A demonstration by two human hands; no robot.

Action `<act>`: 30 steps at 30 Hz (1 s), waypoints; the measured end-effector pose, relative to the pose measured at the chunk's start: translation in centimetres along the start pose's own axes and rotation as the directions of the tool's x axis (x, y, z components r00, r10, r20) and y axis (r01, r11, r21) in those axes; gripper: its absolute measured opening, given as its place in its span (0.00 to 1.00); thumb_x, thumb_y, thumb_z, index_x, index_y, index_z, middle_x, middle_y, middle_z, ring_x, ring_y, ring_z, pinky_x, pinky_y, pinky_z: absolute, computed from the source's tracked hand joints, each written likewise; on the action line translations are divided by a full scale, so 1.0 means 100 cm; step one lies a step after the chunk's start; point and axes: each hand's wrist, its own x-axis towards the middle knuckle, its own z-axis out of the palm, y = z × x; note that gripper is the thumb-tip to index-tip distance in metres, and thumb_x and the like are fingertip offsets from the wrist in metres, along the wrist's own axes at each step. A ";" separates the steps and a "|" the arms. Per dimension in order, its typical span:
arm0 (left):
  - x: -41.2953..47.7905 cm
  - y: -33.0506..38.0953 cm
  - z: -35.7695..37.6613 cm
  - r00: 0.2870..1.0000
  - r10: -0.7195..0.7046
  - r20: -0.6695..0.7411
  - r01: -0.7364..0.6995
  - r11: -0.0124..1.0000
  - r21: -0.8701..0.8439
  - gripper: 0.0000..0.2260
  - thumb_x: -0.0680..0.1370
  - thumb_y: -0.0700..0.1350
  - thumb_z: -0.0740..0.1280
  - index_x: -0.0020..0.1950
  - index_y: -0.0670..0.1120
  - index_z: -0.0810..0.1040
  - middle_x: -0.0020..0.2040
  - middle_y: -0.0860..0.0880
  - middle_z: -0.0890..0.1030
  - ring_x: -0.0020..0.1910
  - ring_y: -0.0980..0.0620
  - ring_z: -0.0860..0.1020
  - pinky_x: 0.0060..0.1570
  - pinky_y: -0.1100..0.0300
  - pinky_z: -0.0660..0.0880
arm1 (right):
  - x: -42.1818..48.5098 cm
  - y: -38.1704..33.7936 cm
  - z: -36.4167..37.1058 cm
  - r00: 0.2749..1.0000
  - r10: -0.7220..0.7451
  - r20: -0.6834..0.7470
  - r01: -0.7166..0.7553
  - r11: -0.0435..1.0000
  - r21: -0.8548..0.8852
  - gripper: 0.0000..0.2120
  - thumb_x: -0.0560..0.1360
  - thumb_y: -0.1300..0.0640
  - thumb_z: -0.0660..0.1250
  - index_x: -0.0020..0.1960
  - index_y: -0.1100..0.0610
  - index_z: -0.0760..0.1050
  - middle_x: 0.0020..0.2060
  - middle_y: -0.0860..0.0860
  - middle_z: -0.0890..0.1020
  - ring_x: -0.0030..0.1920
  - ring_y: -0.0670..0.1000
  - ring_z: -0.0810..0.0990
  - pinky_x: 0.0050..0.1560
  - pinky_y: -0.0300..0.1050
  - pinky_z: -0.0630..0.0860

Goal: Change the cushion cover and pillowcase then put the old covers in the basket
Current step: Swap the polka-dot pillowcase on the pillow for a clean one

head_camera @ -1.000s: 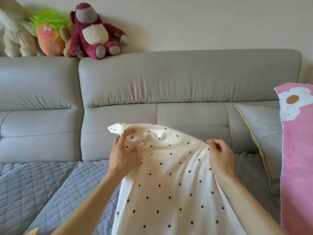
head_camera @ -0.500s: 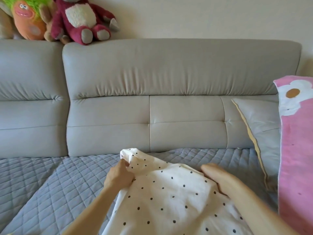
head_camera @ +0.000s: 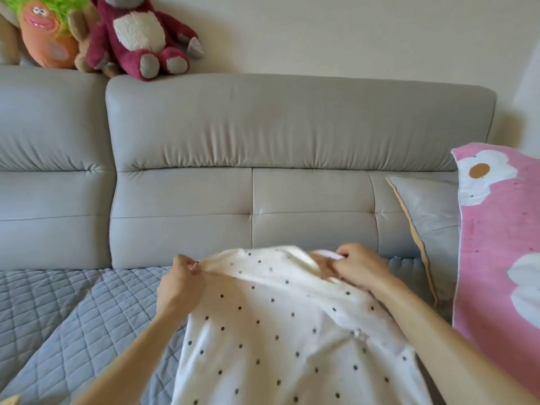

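Observation:
A white cover with small dark dots [head_camera: 271, 331] lies stretched over the quilted grey sofa seat [head_camera: 73, 311] in front of me. My left hand [head_camera: 181, 285] pinches its far left edge between thumb and fingers. My right hand [head_camera: 359, 266] grips the far right edge, where a bit of pale pink fabric [head_camera: 325, 254] shows at the cover's opening. What is inside the cover is hidden. A pink cushion with white flowers [head_camera: 502, 244] stands at the right, with a grey cushion with a yellow edge [head_camera: 429, 217] behind it.
The grey sofa backrest [head_camera: 263, 159] runs across the view. On top of it at the left sit a dark red plush bear [head_camera: 137, 36] and an orange plush with green hair [head_camera: 46, 33]. No basket is in view.
The cover has come down from in front of the backrest to the seat. My hands have moved apart to its two far corners, and the right hand now grips the edge.

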 end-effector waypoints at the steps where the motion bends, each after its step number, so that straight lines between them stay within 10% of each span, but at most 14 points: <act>1: 0.000 0.001 -0.003 1.000 0.006 -0.017 -0.007 0.999 -0.037 0.06 0.83 0.45 0.54 0.56 0.47 0.69 0.47 0.45 0.77 0.44 0.43 0.75 0.41 0.53 0.70 | 0.004 0.000 -0.011 0.990 -0.017 -0.142 0.017 1.000 -0.004 0.07 0.75 0.55 0.66 0.40 0.56 0.78 0.35 0.49 0.82 0.39 0.51 0.78 0.34 0.43 0.68; 4: -0.003 -0.002 -0.007 0.999 0.040 -0.031 -0.042 0.998 -0.054 0.06 0.83 0.44 0.53 0.55 0.47 0.67 0.41 0.45 0.76 0.39 0.44 0.75 0.35 0.54 0.70 | 0.018 0.013 -0.023 0.925 0.004 -0.379 0.008 1.000 0.030 0.08 0.76 0.53 0.66 0.40 0.55 0.76 0.36 0.50 0.79 0.44 0.58 0.78 0.38 0.46 0.68; 11: 0.000 -0.019 -0.003 0.998 -0.064 0.020 0.063 0.997 0.041 0.08 0.82 0.42 0.55 0.59 0.47 0.69 0.41 0.43 0.76 0.38 0.44 0.74 0.36 0.53 0.69 | 0.012 0.071 0.008 0.982 0.130 -0.140 -0.121 0.990 0.075 0.12 0.69 0.55 0.75 0.49 0.49 0.75 0.39 0.43 0.80 0.46 0.51 0.82 0.47 0.43 0.76; 16: -0.009 -0.024 0.006 0.968 -0.119 0.221 0.054 0.958 0.281 0.10 0.78 0.46 0.59 0.59 0.50 0.66 0.40 0.48 0.74 0.40 0.46 0.76 0.41 0.53 0.73 | 0.001 0.059 0.027 0.986 -0.139 0.096 0.145 0.988 -0.058 0.05 0.72 0.54 0.72 0.43 0.43 0.82 0.38 0.38 0.84 0.40 0.35 0.80 0.37 0.25 0.69; 20: -0.014 -0.023 0.015 0.961 -0.137 0.239 0.067 0.958 0.279 0.13 0.78 0.44 0.58 0.61 0.46 0.62 0.41 0.46 0.74 0.41 0.44 0.76 0.45 0.48 0.76 | 0.001 0.047 0.032 0.845 0.008 0.535 0.241 0.887 -0.394 0.22 0.64 0.50 0.66 0.59 0.47 0.77 0.44 0.45 0.77 0.42 0.44 0.77 0.38 0.39 0.73; 24: -0.010 -0.017 0.014 0.965 -0.152 0.215 0.088 0.955 0.283 0.17 0.77 0.43 0.56 0.66 0.46 0.63 0.42 0.46 0.74 0.44 0.42 0.76 0.47 0.48 0.76 | 0.005 0.032 0.018 0.916 -0.069 0.396 0.311 0.747 -0.588 0.09 0.69 0.56 0.68 0.33 0.53 0.69 0.30 0.49 0.71 0.31 0.50 0.69 0.31 0.44 0.65; 30: 0.005 -0.018 0.006 0.976 -0.162 0.144 0.127 0.966 0.227 0.16 0.75 0.46 0.59 0.63 0.52 0.69 0.46 0.45 0.78 0.44 0.43 0.78 0.48 0.49 0.78 | 0.039 0.028 -0.055 0.995 -0.046 0.088 0.040 0.996 0.075 0.15 0.77 0.47 0.69 0.37 0.56 0.78 0.26 0.50 0.70 0.27 0.49 0.68 0.26 0.39 0.61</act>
